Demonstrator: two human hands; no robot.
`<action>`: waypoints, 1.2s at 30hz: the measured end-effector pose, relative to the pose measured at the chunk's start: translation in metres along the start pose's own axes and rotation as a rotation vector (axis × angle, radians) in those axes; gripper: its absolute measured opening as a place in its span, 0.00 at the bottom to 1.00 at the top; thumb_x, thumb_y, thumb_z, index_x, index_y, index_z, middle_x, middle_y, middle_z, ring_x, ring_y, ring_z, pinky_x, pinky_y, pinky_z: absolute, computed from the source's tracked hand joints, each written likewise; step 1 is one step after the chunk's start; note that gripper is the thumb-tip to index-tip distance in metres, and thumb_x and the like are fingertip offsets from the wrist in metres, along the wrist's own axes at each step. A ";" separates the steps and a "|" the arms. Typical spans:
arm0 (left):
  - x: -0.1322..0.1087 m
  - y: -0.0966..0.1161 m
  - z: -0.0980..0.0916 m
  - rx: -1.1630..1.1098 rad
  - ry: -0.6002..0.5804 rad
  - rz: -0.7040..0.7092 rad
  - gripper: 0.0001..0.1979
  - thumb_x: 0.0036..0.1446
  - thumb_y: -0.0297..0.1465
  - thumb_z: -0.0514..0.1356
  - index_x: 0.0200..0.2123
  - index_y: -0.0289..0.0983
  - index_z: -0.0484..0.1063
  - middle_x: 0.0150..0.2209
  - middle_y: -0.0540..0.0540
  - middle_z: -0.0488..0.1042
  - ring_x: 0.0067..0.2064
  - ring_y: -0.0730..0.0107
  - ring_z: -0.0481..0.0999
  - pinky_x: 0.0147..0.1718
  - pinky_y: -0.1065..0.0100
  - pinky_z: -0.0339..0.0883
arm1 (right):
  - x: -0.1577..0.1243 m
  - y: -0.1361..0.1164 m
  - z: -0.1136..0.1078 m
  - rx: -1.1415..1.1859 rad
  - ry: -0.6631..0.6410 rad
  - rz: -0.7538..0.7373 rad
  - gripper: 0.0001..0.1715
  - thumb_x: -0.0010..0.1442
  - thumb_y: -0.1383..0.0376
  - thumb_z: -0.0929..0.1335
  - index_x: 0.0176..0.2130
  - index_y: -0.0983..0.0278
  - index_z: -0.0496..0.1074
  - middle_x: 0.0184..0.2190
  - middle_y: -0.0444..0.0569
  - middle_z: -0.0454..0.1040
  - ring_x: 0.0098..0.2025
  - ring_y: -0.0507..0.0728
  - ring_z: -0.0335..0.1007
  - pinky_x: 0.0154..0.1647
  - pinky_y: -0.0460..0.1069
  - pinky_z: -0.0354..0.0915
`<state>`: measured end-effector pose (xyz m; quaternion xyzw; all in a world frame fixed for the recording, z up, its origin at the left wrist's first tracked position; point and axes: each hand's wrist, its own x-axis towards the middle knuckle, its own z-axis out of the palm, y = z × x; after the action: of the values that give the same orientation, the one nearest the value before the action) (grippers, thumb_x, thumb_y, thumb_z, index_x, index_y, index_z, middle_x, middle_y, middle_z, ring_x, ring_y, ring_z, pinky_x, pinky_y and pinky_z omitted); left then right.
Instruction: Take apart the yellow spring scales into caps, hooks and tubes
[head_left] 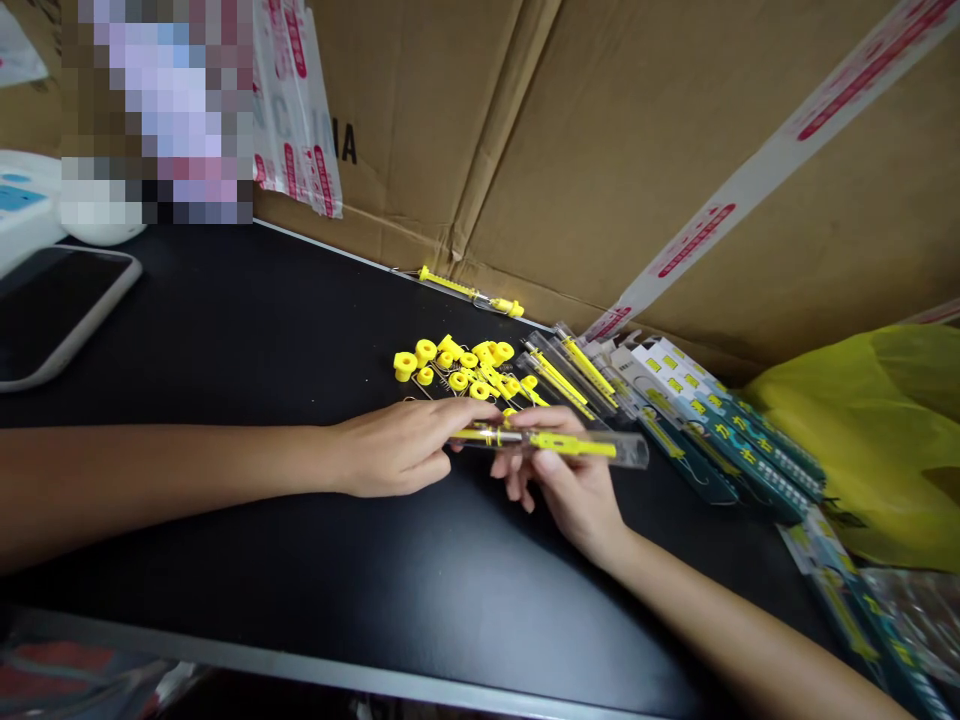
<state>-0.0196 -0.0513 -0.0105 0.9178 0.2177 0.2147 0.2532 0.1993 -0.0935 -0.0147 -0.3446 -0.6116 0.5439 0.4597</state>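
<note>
Above the table's middle, my right hand point(577, 495) grips a clear plastic tube point(630, 450) with yellow parts inside, apparently a spring scale. My left hand point(397, 447) pinches the yellow rod point(472, 434) at the tube's left end; its fingertips are partly hidden. The tube lies nearly level, its clear end pointing right. Just behind my hands is a pile of yellow caps point(457, 380) with small springs and wire hooks among them. To the right of the pile lie several clear tubes with yellow strips point(562, 375).
A spring scale point(472, 290) lies along the back edge by the cardboard box point(420, 120). Green and white packages point(720, 430) are stacked at right, beside a yellow bag point(862, 430). A phone point(60, 310) and a white power strip point(22, 205) are at left.
</note>
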 end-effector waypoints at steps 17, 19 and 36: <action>0.000 -0.004 -0.003 0.285 0.037 -0.084 0.16 0.57 0.45 0.57 0.37 0.37 0.67 0.35 0.50 0.70 0.34 0.71 0.69 0.31 0.72 0.57 | 0.007 0.000 -0.005 0.095 0.229 0.055 0.14 0.62 0.54 0.62 0.35 0.62 0.66 0.15 0.41 0.70 0.15 0.48 0.61 0.13 0.41 0.57; -0.001 -0.005 -0.002 0.318 0.022 -0.078 0.18 0.55 0.46 0.58 0.35 0.37 0.66 0.29 0.53 0.68 0.29 0.73 0.67 0.27 0.73 0.53 | 0.007 0.000 -0.005 0.092 0.229 0.063 0.14 0.62 0.54 0.62 0.35 0.62 0.66 0.15 0.41 0.70 0.15 0.48 0.61 0.13 0.41 0.57; 0.001 -0.005 -0.004 0.412 0.143 -0.112 0.26 0.54 0.55 0.52 0.26 0.37 0.66 0.19 0.53 0.65 0.24 0.72 0.65 0.28 0.70 0.52 | 0.005 0.001 -0.005 0.049 0.158 0.066 0.17 0.56 0.52 0.68 0.36 0.63 0.67 0.22 0.44 0.74 0.17 0.49 0.67 0.13 0.42 0.61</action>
<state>-0.0216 -0.0457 -0.0097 0.9191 0.3249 0.2159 0.0558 0.2022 -0.0873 -0.0150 -0.3948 -0.5483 0.5449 0.4966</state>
